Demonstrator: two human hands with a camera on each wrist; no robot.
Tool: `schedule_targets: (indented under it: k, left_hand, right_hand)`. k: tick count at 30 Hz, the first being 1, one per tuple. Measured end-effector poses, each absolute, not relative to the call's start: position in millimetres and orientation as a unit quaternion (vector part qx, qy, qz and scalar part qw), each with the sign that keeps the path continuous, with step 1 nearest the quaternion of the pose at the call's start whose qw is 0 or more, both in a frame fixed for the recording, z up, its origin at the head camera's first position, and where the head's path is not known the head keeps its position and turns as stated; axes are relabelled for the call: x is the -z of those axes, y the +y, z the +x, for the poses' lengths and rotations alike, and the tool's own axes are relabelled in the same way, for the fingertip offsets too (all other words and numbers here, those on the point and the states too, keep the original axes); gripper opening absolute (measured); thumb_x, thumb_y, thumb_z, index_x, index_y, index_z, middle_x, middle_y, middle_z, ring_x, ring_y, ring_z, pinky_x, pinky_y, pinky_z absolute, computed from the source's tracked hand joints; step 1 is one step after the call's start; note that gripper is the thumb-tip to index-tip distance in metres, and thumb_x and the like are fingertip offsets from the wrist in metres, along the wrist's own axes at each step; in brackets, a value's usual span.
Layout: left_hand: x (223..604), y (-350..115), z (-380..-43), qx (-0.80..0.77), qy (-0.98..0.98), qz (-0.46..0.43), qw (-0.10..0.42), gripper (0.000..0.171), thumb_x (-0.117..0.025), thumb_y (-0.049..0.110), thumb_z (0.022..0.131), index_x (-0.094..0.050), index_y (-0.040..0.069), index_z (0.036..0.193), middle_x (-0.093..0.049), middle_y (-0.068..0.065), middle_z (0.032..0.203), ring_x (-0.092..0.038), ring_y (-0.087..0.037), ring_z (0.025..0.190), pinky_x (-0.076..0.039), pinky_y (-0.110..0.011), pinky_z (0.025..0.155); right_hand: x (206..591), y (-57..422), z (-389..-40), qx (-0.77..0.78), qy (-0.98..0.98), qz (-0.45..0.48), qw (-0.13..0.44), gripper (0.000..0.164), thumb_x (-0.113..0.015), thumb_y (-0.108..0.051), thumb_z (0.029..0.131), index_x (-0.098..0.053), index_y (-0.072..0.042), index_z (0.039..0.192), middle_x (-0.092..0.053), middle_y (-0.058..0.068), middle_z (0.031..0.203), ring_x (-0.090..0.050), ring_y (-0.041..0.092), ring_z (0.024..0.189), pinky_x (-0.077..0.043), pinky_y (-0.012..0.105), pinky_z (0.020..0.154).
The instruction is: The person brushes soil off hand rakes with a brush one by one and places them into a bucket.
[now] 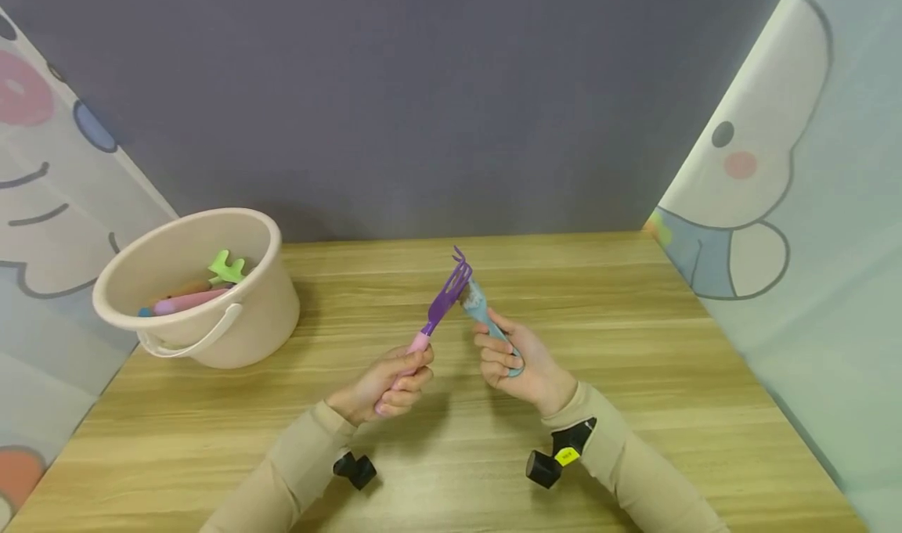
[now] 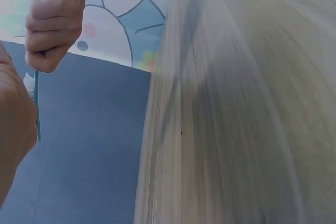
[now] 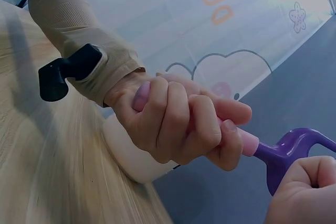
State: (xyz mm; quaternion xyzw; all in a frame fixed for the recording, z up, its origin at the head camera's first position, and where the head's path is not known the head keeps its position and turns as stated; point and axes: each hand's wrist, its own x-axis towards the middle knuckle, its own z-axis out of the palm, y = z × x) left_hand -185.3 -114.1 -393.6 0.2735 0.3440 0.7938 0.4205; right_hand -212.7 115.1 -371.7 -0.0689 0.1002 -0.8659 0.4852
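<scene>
My left hand [image 1: 391, 384] grips the pink handle of a purple hand rake [image 1: 445, 302]. The rake tilts up and to the right, its bent tines at the top. With my right hand [image 1: 517, 361] I hold a light blue brush [image 1: 476, 304] by its handle, the whitish bristles turned toward the rake. Head and bristles overlap the rake's tines in the head view. From the right wrist, curled left fingers [image 3: 178, 119] show around the pink handle. In the left wrist view, the brush [image 2: 37, 98] is a thin blue edge below my right fist [image 2: 55, 27].
At the left of the wooden table [image 1: 634, 322] stands a cream bucket [image 1: 261, 322] with its handle hanging down in front. Inside lie a green piece [image 1: 227, 268], a pink piece [image 1: 190, 300] and other coloured things. A dark panel [image 1: 437, 110] rises behind the table.
</scene>
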Motion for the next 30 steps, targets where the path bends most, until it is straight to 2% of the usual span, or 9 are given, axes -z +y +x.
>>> schedule_targets:
  k: [5,10,20,30]
  left_hand:
    - [395,-114,-187,-0.796,0.327,0.276,0.429,0.018,-0.021,0.022,0.102,-0.033,0.016,0.09,-0.024,0.006,0.059,-0.023,-0.001,0.041,-0.016,-0.013,0.031]
    - [394,-113,-187,-0.798,0.317,0.274,0.433,0.018,-0.022,0.022,0.102,-0.033,0.016,0.09,-0.023,0.006,0.059,-0.022,-0.001,0.041,-0.016,-0.013,0.031]
    - [390,-110,-188,-0.797,0.319,0.272,0.434,0.019,-0.02,0.02,0.102,-0.034,0.017,0.09,-0.024,0.006,0.059,-0.024,0.0,0.04,-0.022,-0.01,0.033]
    - [392,-111,-184,-0.796,0.321,0.265,0.44,0.019,-0.021,0.021,0.102,-0.035,0.017,0.09,-0.024,0.007,0.059,-0.025,0.001,0.041,-0.022,-0.01,0.033]
  right_hand:
    - [369,117,-214,0.867,0.092,-0.066,0.485,0.044,-0.013,-0.04,0.1,-0.041,-0.01,0.084,-0.016,-0.009,0.056,-0.016,0.004,0.04,-0.013,0.014,0.043]
    - [368,119,-217,0.87,0.088,-0.066,0.48,0.044,-0.017,-0.039,0.1,-0.043,-0.009,0.083,-0.017,-0.009,0.056,-0.016,0.004,0.041,-0.013,0.014,0.043]
    - [365,126,-222,0.875,0.074,-0.078,0.472,0.049,-0.011,-0.041,0.1,-0.044,-0.009,0.084,-0.016,-0.009,0.056,-0.014,0.004,0.042,-0.013,0.014,0.043]
    - [369,129,-224,0.882,0.073,-0.074,0.46,0.048,-0.01,-0.042,0.099,-0.043,-0.01,0.084,-0.015,-0.01,0.058,-0.011,0.003,0.043,-0.009,0.014,0.045]
